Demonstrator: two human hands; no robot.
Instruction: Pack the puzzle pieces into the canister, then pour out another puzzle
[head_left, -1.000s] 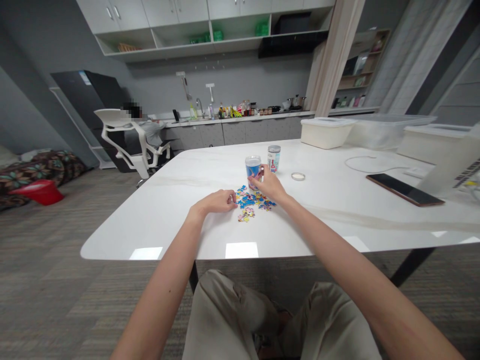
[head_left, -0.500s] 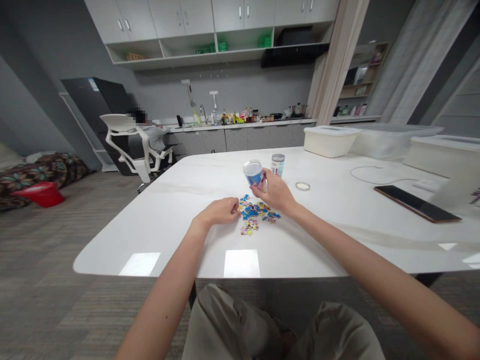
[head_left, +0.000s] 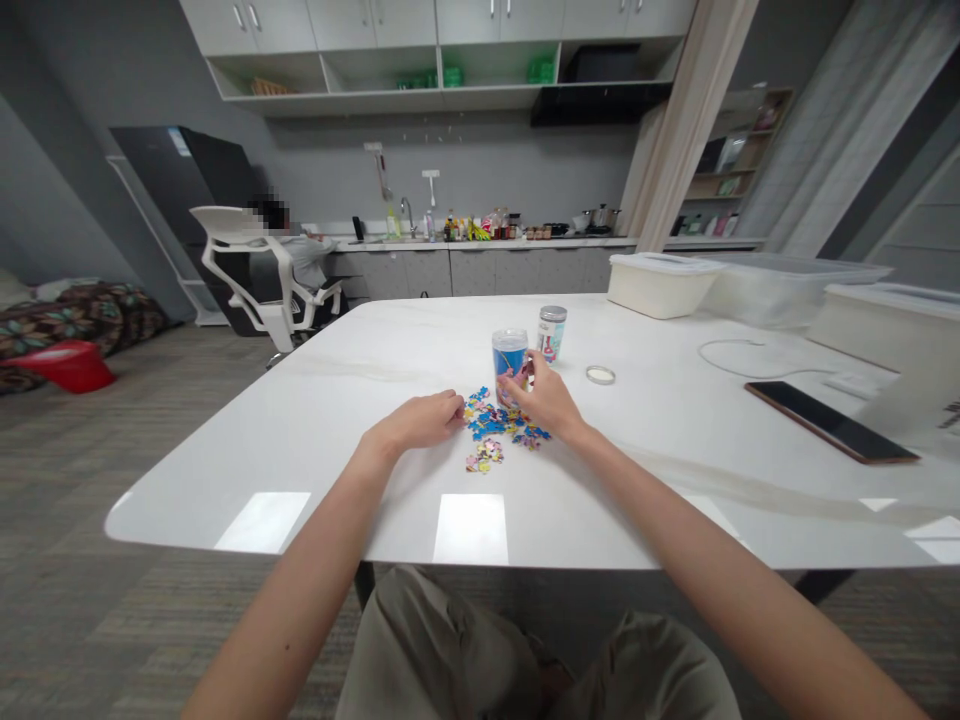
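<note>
My right hand (head_left: 549, 396) is wrapped round a clear jar (head_left: 510, 352) with a blue picture inside. The jar is upright with its open mouth up, just behind a pile of jigsaw puzzle pieces (head_left: 491, 424); whether its base rests on the table is hidden. Blue, yellow and pink show among the pieces, spread on the white table (head_left: 315, 430). At the pile's left edge lies my left hand (head_left: 427, 418), fingers curled in together; anything inside them is hidden. Behind the jar stands a second jar (head_left: 551, 338) with a silver lid. A round lid ring (head_left: 600, 375) lies to the right.
A dark phone (head_left: 829, 420) and a white cable (head_left: 739, 358) lie at the right. Lidded plastic boxes (head_left: 660, 288) stand at the back right. Beyond the table, a person sits in a white chair (head_left: 251, 260) near the kitchen counter (head_left: 487, 270).
My right hand has turned the jar from tilted to upright and lowered it behind the pieces. My left hand stays beside the pile. The view has shifted slightly.
</note>
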